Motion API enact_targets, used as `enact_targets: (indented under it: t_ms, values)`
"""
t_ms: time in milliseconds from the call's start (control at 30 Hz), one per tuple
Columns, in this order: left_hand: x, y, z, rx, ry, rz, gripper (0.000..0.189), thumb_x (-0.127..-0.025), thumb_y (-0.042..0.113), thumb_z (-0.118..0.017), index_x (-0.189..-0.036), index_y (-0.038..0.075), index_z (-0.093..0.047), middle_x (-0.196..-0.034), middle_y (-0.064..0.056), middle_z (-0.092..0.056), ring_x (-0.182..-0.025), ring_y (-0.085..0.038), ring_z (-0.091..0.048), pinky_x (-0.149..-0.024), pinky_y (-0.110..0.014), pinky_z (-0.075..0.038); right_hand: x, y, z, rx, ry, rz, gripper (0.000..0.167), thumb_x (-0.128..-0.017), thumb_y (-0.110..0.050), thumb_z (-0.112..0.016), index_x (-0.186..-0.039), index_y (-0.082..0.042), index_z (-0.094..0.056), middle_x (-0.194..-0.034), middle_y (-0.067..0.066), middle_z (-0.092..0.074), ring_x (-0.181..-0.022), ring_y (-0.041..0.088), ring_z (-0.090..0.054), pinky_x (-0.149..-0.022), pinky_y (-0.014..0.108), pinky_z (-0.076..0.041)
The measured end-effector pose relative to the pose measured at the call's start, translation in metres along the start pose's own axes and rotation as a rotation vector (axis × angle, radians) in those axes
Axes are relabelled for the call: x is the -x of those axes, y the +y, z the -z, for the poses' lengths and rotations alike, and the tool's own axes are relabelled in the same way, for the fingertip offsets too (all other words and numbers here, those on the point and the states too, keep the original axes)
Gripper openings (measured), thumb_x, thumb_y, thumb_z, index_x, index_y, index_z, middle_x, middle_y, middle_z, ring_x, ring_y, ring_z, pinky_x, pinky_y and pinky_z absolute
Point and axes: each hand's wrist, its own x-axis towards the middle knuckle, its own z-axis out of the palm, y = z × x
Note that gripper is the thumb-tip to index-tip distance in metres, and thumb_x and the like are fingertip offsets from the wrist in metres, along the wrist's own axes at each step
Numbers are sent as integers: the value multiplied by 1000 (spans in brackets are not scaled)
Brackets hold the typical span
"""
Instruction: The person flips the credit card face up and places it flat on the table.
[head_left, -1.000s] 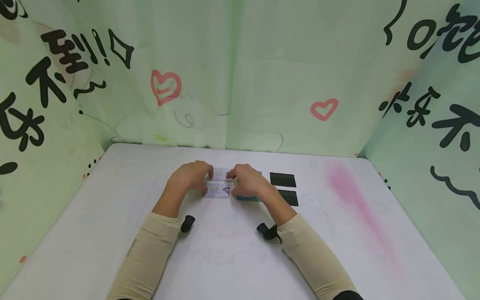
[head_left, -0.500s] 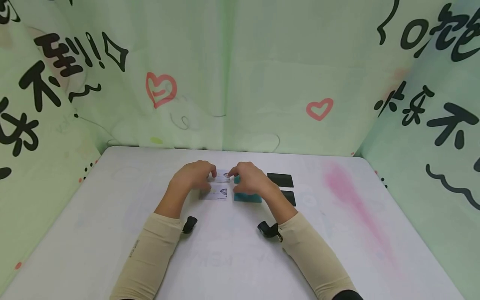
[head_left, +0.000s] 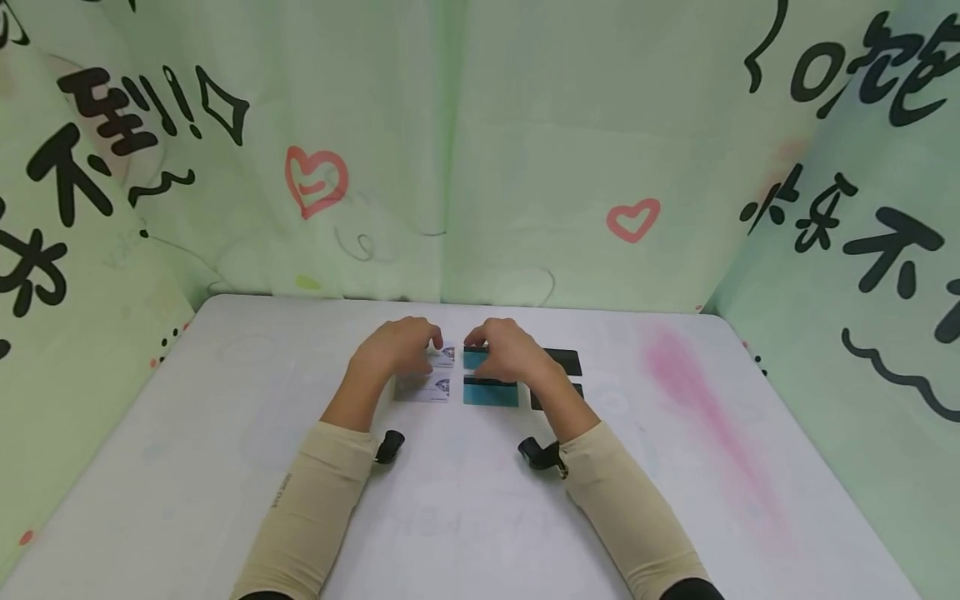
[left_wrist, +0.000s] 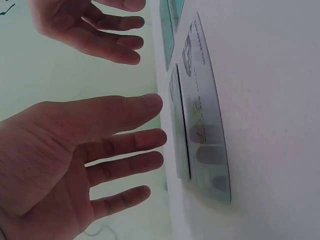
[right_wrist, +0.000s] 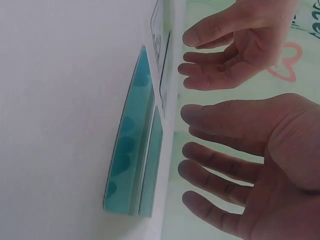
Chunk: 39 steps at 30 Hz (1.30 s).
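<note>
In the head view, two white printed cards, a near card and a far card, lie flat one behind the other. Beside them to the right are two teal cards with a dark stripe, one near and one far. My left hand hovers over the white pair and partly hides it; my right hand is above the teal pair. Both wrist views show spread fingers, with fingertips apart from the white card and the teal card. Neither hand holds anything.
Two black cards lie right of the teal ones: the far black card and the near black card, partly behind my right wrist. The white table has a pink smear at right. Green printed curtains enclose its back and sides.
My hands have lifted off the cards, and the fingers have drawn back from them. More of the teal cards shows now. The head view has shifted slightly.
</note>
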Motion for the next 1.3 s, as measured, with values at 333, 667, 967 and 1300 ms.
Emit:
enact_targets:
  t_ms: [333, 667, 967, 1300]
  values:
    - [-12, 7, -4, 42, -8, 17, 41, -93, 13, -76, -133, 12, -68, -125, -7, -68, -107, -24, -59, -103, -46, -50, 5, 17, 8, -6, 33, -60, 50, -86, -9, -79, -134, -6, -69, -131, 16, -68, -109, 30, -66, -96, 43, -57]
    - [-25, 14, -6, 33, -7, -20, 43, -94, 15, -74, -136, 13, -66, -133, -7, -66, -117, -24, -59, -108, -47, -48, 9, 32, 14, -11, 54, -100, 49, -87, -9, -80, -134, -5, -69, -131, 17, -68, -118, 33, -64, -99, 45, -56]
    - [-34, 20, -9, 20, -10, -40, 45, -95, 16, -75, -138, 13, -65, -129, -8, -66, -114, -24, -60, -106, -46, -49, 8, 41, 11, -28, 48, -145, 49, -86, -7, -80, -134, -6, -70, -131, 16, -67, -114, 32, -61, -97, 43, -56]
    - [-42, 29, -9, 44, 36, -70, 46, -91, 14, -79, -135, 13, -68, -129, -10, -69, -117, -25, -63, -105, -45, -51, 7, 47, 11, -26, 45, -154, 50, -84, -7, -81, -132, -5, -70, -128, 15, -69, -103, 27, -59, -89, 39, -55]
